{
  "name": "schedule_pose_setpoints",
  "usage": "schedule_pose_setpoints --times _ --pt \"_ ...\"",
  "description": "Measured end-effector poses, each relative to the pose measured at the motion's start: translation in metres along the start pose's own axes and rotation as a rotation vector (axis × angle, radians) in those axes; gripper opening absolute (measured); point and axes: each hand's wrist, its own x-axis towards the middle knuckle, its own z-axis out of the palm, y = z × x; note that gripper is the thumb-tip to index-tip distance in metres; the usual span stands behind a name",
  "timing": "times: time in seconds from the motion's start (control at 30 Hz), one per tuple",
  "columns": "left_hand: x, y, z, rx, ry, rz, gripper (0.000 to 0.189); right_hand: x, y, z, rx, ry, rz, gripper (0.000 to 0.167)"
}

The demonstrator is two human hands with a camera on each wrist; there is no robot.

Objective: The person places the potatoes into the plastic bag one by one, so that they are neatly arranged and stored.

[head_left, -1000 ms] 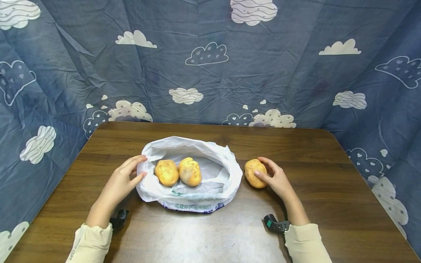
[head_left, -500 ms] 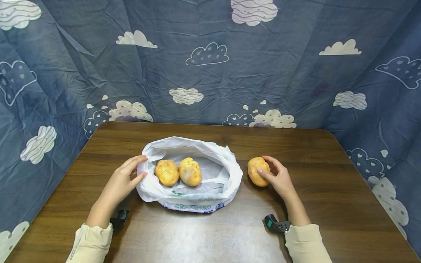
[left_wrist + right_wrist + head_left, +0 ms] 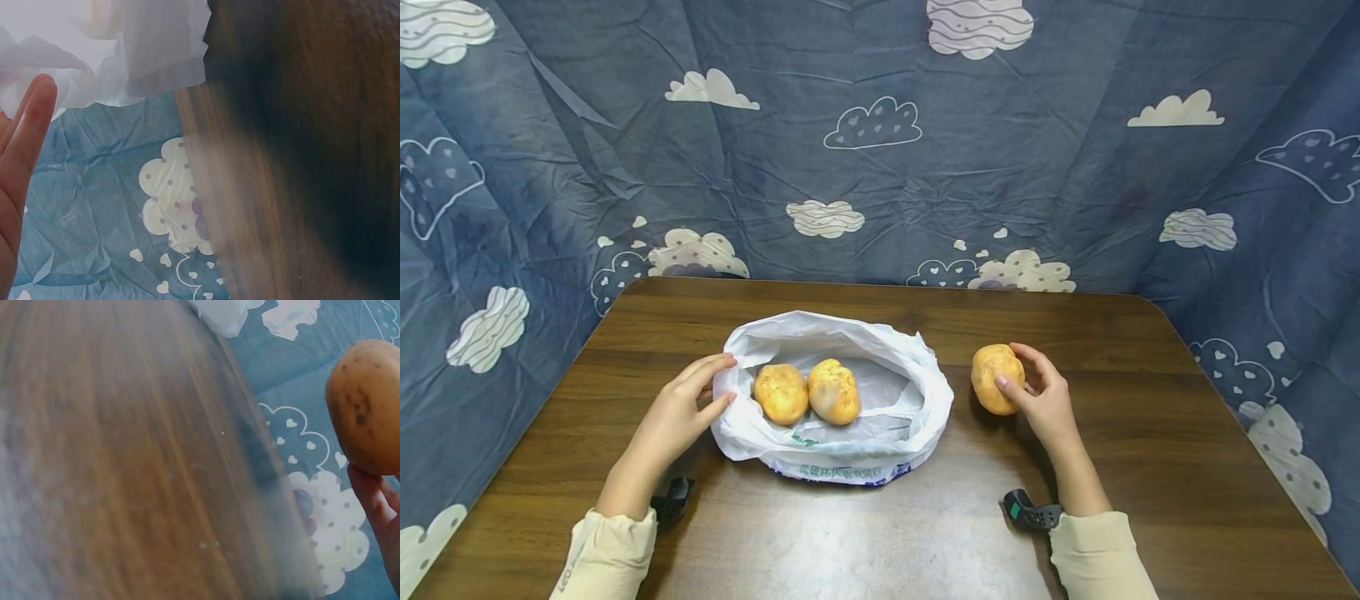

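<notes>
A white plastic bag (image 3: 835, 462) with printed characters on its front lies with its mouth spread wide. Inside its left half sit two yellow potatoes, a left one (image 3: 781, 394) and a right one (image 3: 833, 392), side by side. My left hand (image 3: 683, 407) touches the bag's left rim, thumb and fingers apart and fairly straight; in the left wrist view a fingertip (image 3: 45, 84) shows against the white plastic. To the right of the bag, my right hand (image 3: 1043, 402) grips a third potato (image 3: 995, 379) between thumb and fingers. Dark spots mark this potato's skin in the right wrist view.
The brown wooden table (image 3: 880, 550) carries everything and ends at a back edge before a blue cloth (image 3: 880, 192) printed with clouds. A black wrist device (image 3: 1030, 510) is on the right wrist, and another (image 3: 673, 500) on the left.
My right hand has moved the third potato away from the bag, to the right and a little upward in the head view. The left hand, the bag and the two potatoes inside stay put.
</notes>
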Motion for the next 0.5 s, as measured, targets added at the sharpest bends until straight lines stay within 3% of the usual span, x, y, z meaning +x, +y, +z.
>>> schedule_pose_setpoints --times 0.5 --pt "0.0 0.001 -0.001 -0.005 -0.003 -0.005 0.046 0.002 -0.029 0.008 0.081 -0.013 -0.089 0.052"
